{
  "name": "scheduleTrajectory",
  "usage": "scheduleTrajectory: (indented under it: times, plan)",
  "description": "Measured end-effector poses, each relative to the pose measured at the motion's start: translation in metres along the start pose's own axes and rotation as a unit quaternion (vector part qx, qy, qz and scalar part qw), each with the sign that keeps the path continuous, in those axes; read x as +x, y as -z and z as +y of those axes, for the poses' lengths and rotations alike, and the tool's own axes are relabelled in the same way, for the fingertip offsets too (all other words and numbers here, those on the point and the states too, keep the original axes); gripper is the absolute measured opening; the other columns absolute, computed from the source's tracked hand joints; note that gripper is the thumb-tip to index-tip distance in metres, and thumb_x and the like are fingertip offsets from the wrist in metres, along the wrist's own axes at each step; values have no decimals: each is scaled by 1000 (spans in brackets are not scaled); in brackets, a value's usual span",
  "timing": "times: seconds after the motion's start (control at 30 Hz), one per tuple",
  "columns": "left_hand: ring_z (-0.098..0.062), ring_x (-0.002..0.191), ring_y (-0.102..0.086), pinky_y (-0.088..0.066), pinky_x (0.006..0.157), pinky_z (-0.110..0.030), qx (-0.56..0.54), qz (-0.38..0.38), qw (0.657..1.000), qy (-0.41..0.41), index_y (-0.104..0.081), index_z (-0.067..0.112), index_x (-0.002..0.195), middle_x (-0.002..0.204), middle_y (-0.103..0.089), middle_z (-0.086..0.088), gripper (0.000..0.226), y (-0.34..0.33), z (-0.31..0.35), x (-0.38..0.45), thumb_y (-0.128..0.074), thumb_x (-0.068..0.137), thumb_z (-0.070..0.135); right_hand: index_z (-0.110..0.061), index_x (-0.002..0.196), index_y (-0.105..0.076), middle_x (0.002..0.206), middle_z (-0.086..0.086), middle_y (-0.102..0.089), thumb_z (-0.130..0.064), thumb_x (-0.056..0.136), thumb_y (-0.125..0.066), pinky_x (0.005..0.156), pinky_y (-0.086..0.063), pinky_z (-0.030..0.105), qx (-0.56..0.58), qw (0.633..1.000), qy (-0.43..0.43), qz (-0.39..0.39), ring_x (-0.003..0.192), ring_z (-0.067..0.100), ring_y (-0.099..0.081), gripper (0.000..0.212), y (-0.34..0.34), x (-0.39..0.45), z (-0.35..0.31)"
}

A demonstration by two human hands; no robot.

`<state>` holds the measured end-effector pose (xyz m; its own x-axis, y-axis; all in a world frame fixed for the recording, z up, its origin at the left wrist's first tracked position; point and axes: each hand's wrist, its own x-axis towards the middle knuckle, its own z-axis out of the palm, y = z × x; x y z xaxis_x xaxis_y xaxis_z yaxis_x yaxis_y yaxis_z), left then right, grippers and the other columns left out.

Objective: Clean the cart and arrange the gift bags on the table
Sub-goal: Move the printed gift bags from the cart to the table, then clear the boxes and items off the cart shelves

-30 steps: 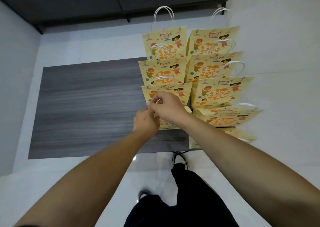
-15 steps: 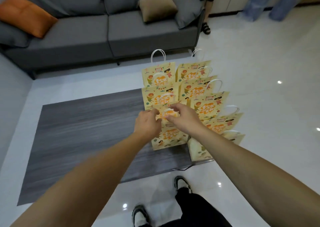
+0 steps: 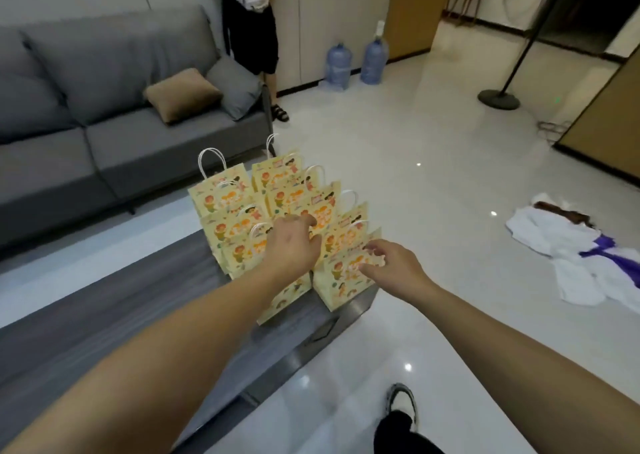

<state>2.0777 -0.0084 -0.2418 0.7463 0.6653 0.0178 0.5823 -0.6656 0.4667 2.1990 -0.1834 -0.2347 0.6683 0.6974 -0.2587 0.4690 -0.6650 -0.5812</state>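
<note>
1. Two rows of yellow gift bags stand upright at the far right end of the dark wood-grain table; each bag partly hides the one behind it, so the exact count cannot be told.
2. Left hand: lies over the left row with fingers bent; whether it grips a handle is hidden behind the hand.
3. Right hand: fingers spread and relaxed, fingertips touching the top edge of the nearest right-row bag.
4. Background: grey sofa; a standing person, cut off by the frame's upper edge.
</note>
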Motion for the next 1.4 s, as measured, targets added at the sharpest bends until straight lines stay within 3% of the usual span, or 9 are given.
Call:
scheduleTrajectory:
  times: [0.3, 0.47, 0.73, 0.97, 1.17, 1.4]
  plan:
    - [-30, 121, -54, -47, 99, -41, 53, -60, 988, -129, -61, 18, 133, 127, -65, -10, 41, -57, 153, -23, -54, 97, 35, -24, 142, -53, 139, 4, -57, -41, 91, -69, 99, -45, 33, 114, 986, -75, 90, 124, 22, -56, 56, 64, -68, 111]
    - [-31, 125, -50, -44, 104, -45, 71, -121, 976, -165, -56, 19, 137, 133, -60, -10, 43, -125, 253, -49, -53, 99, 37, -24, 143, -52, 140, 4, -56, -39, 92, -69, 99, -45, 32, 146, 974, -134, 112, 124, 22, -56, 56, 104, -116, 217]
    - [-27, 132, -43, -41, 107, -41, 90, -227, 926, -287, -51, 19, 142, 144, -52, -8, 45, -243, 434, -106, -54, 100, 37, -24, 143, -51, 140, 4, -56, -40, 92, -69, 97, -44, 30, 188, 931, -263, 171, 123, 21, -56, 57, 169, -221, 387]
    - [-27, 132, -45, -43, 107, -39, 125, -327, 826, -442, -50, 20, 144, 145, -51, -8, 47, -334, 565, -172, -56, 100, 37, -21, 144, -51, 139, 5, -56, -37, 93, -68, 99, -46, 32, 252, 846, -388, 265, 123, 22, -56, 56, 194, -325, 493]
    - [-28, 131, -46, -43, 106, -39, 130, -396, 721, -554, -50, 18, 144, 144, -51, -9, 47, -406, 659, -227, -56, 100, 35, -20, 142, -52, 137, 6, -58, -38, 92, -69, 94, -45, 28, 303, 737, -512, 322, 120, 21, -57, 55, 179, -400, 552]
    - [-28, 128, -47, -41, 104, -37, 103, -472, 601, -636, -51, 19, 142, 141, -52, -9, 46, -486, 737, -267, -56, 100, 35, -18, 144, -50, 140, 6, -57, -38, 93, -67, 100, -47, 32, 320, 615, -621, 366, 124, 21, -56, 57, 183, -429, 597]
